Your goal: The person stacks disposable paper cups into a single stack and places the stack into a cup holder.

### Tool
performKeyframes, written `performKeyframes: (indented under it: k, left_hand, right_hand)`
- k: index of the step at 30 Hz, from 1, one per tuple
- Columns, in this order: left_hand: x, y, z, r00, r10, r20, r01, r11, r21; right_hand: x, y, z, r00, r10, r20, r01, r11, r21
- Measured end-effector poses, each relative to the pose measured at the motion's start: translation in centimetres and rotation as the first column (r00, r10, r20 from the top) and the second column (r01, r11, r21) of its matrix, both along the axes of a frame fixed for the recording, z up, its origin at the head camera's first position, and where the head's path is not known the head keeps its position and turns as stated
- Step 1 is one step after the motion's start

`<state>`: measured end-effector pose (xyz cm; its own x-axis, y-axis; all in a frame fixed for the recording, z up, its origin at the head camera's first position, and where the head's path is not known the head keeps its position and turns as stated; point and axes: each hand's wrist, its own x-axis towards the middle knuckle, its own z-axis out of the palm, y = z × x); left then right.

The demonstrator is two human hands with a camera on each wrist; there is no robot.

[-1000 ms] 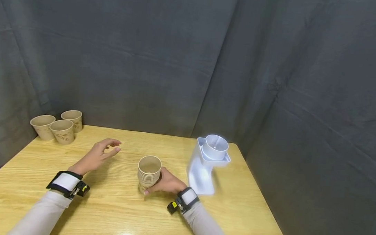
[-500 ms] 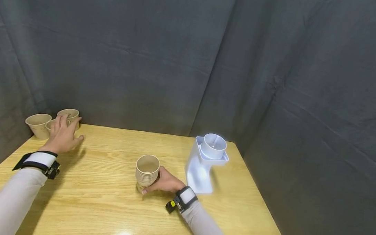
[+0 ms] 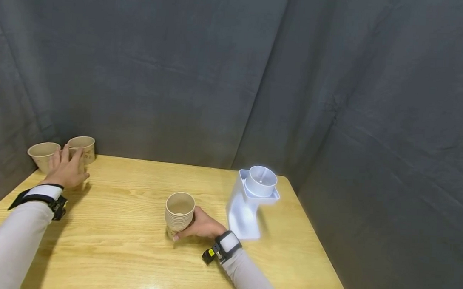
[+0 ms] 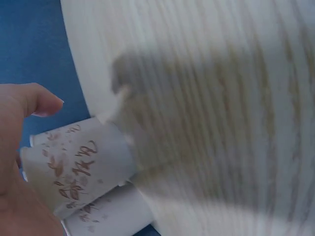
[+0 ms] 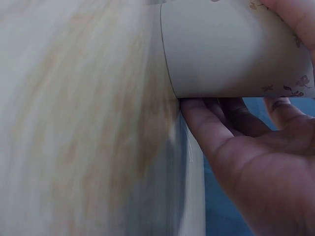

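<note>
Over the front cup of three beige paper cups at the far left reaches my left hand (image 3: 66, 172), fingers spread across its rim. The left wrist view shows that printed paper cup (image 4: 81, 169) beside the palm, the thumb held apart from it. A second cup (image 3: 41, 157) is to its left and a third (image 3: 87, 150) behind. In the middle of the table my right hand (image 3: 202, 223) grips an upright stack of nested paper cups (image 3: 179, 221) from the right, low on its side. In the right wrist view, fingers curve around the lowest cup (image 5: 216, 54).
A white plastic stand (image 3: 245, 219) with a round cup-like holder (image 3: 260, 184) on top stands right of the stack. The wooden table (image 3: 128, 251) ends at dark grey curtains (image 3: 161, 82) behind and to the right.
My left hand has moved left and away from me, from mid-table to the group of cups, and now covers the front one. The right hand stays on the stack.
</note>
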<state>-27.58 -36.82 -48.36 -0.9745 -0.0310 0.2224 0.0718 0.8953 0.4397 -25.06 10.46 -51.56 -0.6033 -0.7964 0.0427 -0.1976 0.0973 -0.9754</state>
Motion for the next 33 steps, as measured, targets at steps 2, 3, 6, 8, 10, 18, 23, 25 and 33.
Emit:
performKeyframes:
  k: [2, 3, 6, 8, 10, 18, 23, 25, 33]
  left_hand:
    - [0.0, -0.3, -0.4, 1.000, 0.004, 0.006, -0.004, 1.000, -0.003]
    - [0.0, -0.3, -0.4, 1.000, 0.005, 0.009, -0.005, 1.000, 0.000]
    - [0.0, -0.3, -0.4, 1.000, 0.001, 0.007, -0.001, 1.000, 0.003]
    - [0.0, -0.3, -0.4, 1.000, 0.001, 0.002, -0.001, 1.000, 0.006]
    - [0.1, -0.2, -0.2, 1.000, 0.004, -0.006, -0.004, 1.000, 0.007]
    - [0.5, 0.2, 0.2, 0.999, 0.024, -0.045, -0.023, 1.000, 0.014]
    - [0.5, 0.6, 0.6, 0.997, 0.047, -0.056, -0.047, 0.999, 0.004]
    - [0.4, 0.6, 0.7, 0.997, 0.051, -0.055, -0.050, 0.999, 0.005]
    - [0.3, 1.0, 1.3, 0.998, 0.061, -0.008, -0.061, 0.998, -0.025]
  right_hand:
    - [0.0, 0.0, 0.0, 1.000, -0.002, 0.000, 0.002, 1.000, 0.003]
    - [0.0, 0.0, 0.0, 1.000, -0.002, -0.001, 0.002, 1.000, 0.006]
    - [0.0, 0.1, 0.1, 1.000, -0.007, 0.000, 0.007, 1.000, 0.010]
    - [0.0, 0.1, 0.2, 1.000, -0.009, -0.001, 0.009, 1.000, 0.013]
    - [-0.1, 0.1, 0.2, 1.000, -0.012, -0.002, 0.012, 1.000, 0.017]
    - [-0.1, -0.1, 0.2, 1.000, -0.019, -0.005, 0.019, 0.999, 0.028]
    - [-0.1, -0.1, 0.2, 1.000, -0.011, -0.005, 0.012, 1.000, 0.028]
    - [-0.1, -0.1, 0.2, 1.000, -0.011, -0.004, 0.011, 0.999, 0.030]
    - [-0.2, -0.1, 0.3, 1.000, -0.019, -0.007, 0.019, 0.999, 0.040]
